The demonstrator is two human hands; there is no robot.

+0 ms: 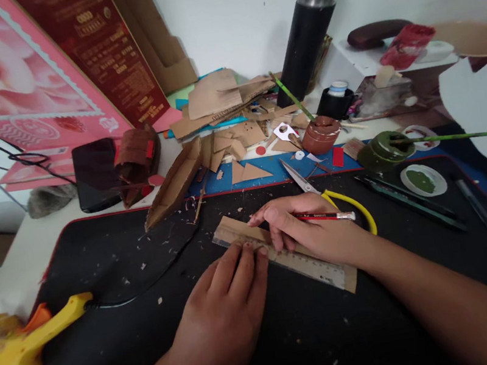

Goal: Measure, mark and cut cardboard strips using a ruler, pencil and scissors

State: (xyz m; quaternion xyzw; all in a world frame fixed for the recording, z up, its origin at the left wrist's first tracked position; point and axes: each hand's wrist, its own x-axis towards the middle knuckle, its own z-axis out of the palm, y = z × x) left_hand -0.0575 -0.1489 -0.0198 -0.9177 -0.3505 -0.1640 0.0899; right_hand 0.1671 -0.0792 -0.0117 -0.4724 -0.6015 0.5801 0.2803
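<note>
A strip of brown cardboard [232,228] lies on the black mat [122,325] with a clear ruler [312,267] laid along it. My left hand [226,308] presses flat on the ruler's near edge, fingers stretched out. My right hand [311,230] rests on the ruler and pinches a red pencil [323,216], its tip down against the cardboard. Yellow-handled scissors [343,200] lie just behind my right hand.
A yellow glue gun [28,343] lies at the left on the mat. Behind stand a cardboard boat [174,184], cardboard scraps [221,99], a black flask [308,36], a brown pot [321,133], a green jar [384,151], a phone [94,175] and pens [412,199].
</note>
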